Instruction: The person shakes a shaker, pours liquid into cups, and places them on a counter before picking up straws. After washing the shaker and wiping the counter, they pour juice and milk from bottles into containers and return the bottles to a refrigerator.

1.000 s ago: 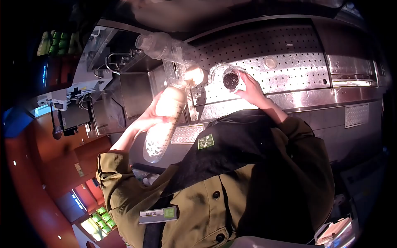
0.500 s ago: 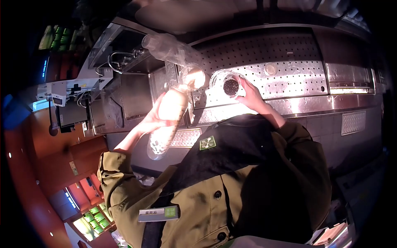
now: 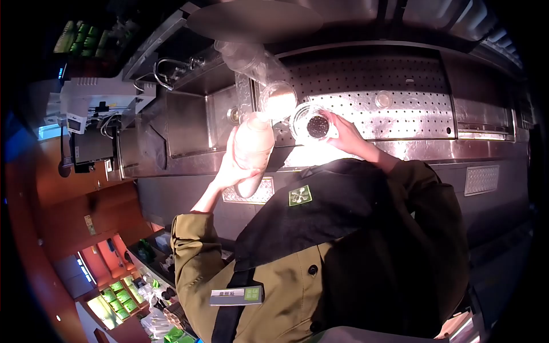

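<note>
My left hand [image 3: 231, 171] is wrapped round a tall, bottle-shaped shaker [image 3: 254, 143] with pale, milky contents. Its upper end lies right at the near rim of a clear cup [image 3: 279, 103] that shows cream-coloured contents under bright light. To the right, the fingers of my right hand [image 3: 346, 137] grip a clear plastic cup [image 3: 302, 117], tilted so that I see into it. Dark round pearls [image 3: 318, 127] lie at its bottom. The two cups are close together over the steel counter.
A stack of clear plastic cups [image 3: 251, 62] lies behind the cream-filled cup. The perforated steel drain board [image 3: 366, 74] stretches right, with a small round clear lid-like piece [image 3: 384, 99] on it. A steel sink [image 3: 191, 123] is at left, beyond it a white machine [image 3: 103, 94].
The shaker has swung more upright in view, its lower end moving right, and my left hand with it. My right hand and the pearl cup have barely moved; the view has shifted slightly.
</note>
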Demonstrator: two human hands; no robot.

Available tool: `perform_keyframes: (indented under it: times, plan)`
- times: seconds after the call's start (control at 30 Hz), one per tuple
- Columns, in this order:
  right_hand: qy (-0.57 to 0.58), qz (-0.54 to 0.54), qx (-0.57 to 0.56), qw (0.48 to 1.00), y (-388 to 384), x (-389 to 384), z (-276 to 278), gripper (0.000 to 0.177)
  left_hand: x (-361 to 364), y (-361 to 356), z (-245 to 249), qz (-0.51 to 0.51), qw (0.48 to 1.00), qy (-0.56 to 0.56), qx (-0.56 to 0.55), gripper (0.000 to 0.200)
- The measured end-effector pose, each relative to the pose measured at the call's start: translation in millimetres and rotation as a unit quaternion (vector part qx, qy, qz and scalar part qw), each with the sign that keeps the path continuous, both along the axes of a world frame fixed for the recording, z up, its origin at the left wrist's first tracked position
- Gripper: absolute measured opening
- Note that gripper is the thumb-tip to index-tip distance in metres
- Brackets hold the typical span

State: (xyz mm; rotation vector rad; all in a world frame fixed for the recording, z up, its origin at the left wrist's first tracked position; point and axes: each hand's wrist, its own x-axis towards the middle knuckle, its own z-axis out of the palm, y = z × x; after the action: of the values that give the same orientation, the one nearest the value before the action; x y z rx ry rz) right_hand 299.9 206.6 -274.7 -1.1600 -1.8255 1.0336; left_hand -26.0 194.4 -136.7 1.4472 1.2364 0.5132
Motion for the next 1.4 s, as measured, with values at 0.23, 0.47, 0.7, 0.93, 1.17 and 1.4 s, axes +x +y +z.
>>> perform_keyframes:
  times: [0.23, 0.47, 0.7, 0.93, 1.17, 1.4]
  plan:
    - [-0.040, 0.034, -0.002, 0.999, -9.3, -26.6, 3.2, 0.077, 15.4, -2.4, 27.9, -0.122, 0.985, 0.097, -0.070, 0.122]
    - [-0.069, 0.033, -0.025, 0.997, -14.0, -29.4, -1.1, 0.079, 37.7, 7.9, 75.6, -0.178, 0.956, 0.070, -0.225, 0.111]
    - [-0.050, 0.020, -0.015, 0.998, -14.4, -25.9, 2.5, 0.084, 58.0, 22.5, 83.6, -0.174, 0.935, 0.067, -0.301, 0.099]
    - [-0.026, 0.017, -0.003, 1.000, -13.7, -16.6, -7.4, 0.088, 74.3, 35.2, 96.4, -0.163, 0.900, 0.002, -0.405, 0.095]
    - [0.017, 0.033, 0.021, 0.999, -12.3, -15.2, -19.0, 0.089, 65.5, 31.0, 97.8, -0.096, 0.890, 0.032, -0.445, 0.098]
    - [0.021, 0.031, 0.025, 0.999, -11.9, -12.4, -22.2, 0.084, 69.7, 32.1, 101.5, -0.095, 0.889, 0.032, -0.446, 0.098]
